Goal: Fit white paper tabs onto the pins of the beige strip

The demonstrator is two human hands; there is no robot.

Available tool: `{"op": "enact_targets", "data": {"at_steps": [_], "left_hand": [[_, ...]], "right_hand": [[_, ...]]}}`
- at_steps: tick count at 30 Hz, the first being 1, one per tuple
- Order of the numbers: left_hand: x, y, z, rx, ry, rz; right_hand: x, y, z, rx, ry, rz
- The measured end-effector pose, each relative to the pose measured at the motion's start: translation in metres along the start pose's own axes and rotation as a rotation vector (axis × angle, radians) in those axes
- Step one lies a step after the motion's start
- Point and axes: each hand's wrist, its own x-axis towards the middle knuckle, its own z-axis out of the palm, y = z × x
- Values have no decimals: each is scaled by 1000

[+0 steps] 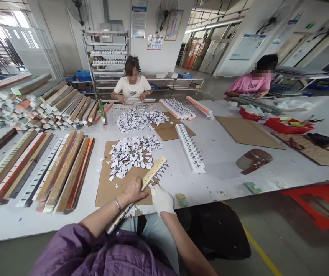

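My left hand [134,190], bare with a bracelet on the wrist, grips a long yellowish slotted strip [153,173] that runs from my lap up over a brown cardboard sheet [107,188]. My right hand [162,199], in a white glove, touches the strip's lower edge close to the left hand. Small white parts stick out along the strip's far end. Just beyond my hands, a pile of small white parts [131,153] lies on the cardboard.
Stacked long strips [52,168] lie on the white table [216,180] at left, more are heaped behind [38,101]. A filled white strip [190,149], a second parts pile [140,117], cardboard sheets and red trays [287,125] lie farther out. Two seated people work across the table.
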Motion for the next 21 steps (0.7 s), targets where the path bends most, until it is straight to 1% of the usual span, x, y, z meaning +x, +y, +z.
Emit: {"op": "enact_targets", "data": {"at_steps": [2, 6, 11, 15, 18, 21], "left_hand": [[7, -4, 1, 54, -30, 4], [8, -9, 5, 127, -64, 6], [8, -10, 10, 179, -88, 0], [8, -11, 13, 185, -77, -13], [7, -11, 14, 176, -50, -18], [4, -10, 14, 156, -18, 0]], "right_hand": [[6, -2, 8, -91, -3, 16], [11, -7, 15, -200, -31, 6], [24, -8, 11, -244, -92, -31], [32, -9, 6, -232, -122, -44], [28, -10, 4, -181, -103, -28], [12, -9, 5, -95, -41, 1]]}}
